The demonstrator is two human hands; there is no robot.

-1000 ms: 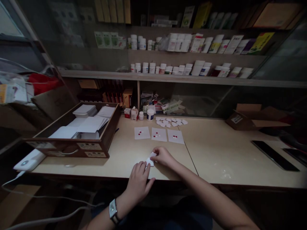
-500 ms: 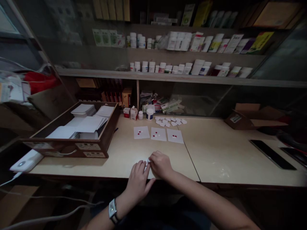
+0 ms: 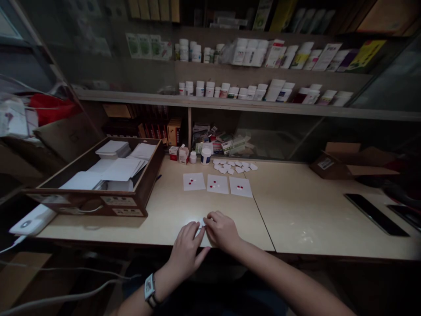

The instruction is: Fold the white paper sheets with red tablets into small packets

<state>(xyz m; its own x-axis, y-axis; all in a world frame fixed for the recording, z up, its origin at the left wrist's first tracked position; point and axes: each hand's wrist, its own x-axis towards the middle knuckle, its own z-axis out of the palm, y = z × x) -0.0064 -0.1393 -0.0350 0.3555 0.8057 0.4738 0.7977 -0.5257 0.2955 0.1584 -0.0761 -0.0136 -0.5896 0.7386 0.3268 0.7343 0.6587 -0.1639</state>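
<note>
Head view: I see both hands meeting low in the frame's centre, at the tabletop's [image 3: 296, 210] near edge.
Left hand [image 3: 187, 250]: fingers curled, tips pinching a small white paper packet [image 3: 201, 224].
Right hand [image 3: 222, 230]: closed over the same packet from the right; most of it is hidden.
Paper squares [image 3: 217, 184]: three in a row just above the hands, each carrying small pills.
Wooden tray [image 3: 98, 193]: left of centre, stacked with white paper.
Folded packets [image 3: 234, 166]: scattered pile above the squares.

Left hand [image 3: 186, 248], right hand [image 3: 221, 229] fingertip-to-fingertip
</note>
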